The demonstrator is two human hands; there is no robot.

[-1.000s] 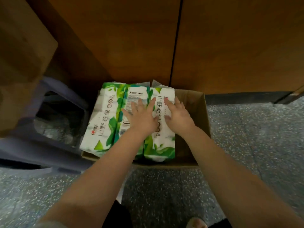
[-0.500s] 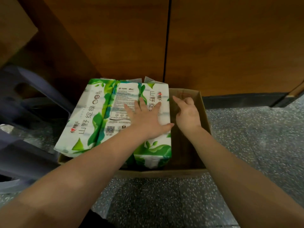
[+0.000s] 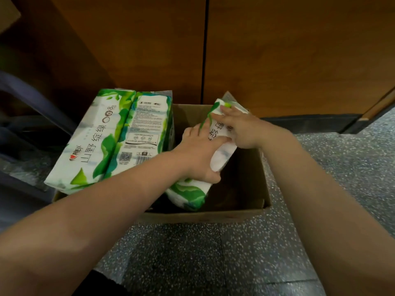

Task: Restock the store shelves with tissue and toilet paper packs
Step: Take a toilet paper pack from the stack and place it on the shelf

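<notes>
Since the earlier view, the rightmost tissue pack (image 3: pixel 215 146) has swung away from its two neighbours: it now lies tilted across the middle of the cardboard box (image 3: pixel 241 212), far end raised toward 1 o'clock, near end sunk toward 6 o'clock. Your left hand (image 3: pixel 198 154), previously flat on top, has come round the pack's left side, with the thumb curled under the edge at about its midpoint. Your right hand (image 3: pixel 241 129) has moved up from the box interior and clasps the raised far end, fingers wrapped over the top face. Both hands are closed around this one pack.

The two remaining packs (image 3: pixel 111 137) stay propped side by side at 10 o'clock, overhanging the box's left rim. The box rests on a speckled floor (image 3: pixel 320 189) against wooden panels (image 3: pixel 277 50) at 12 o'clock; a dark plastic bin (image 3: pixel 25 116) shows at 9 o'clock.

Handling, as a judgement: the pack looks light and soft, with a smooth film wrapper that dents under the fingers and may slide. Hold it along the long sides near the middle, or one hand under each end, so it does not sag or slip. Pinching the loose film at the end seal risks tearing it.
</notes>
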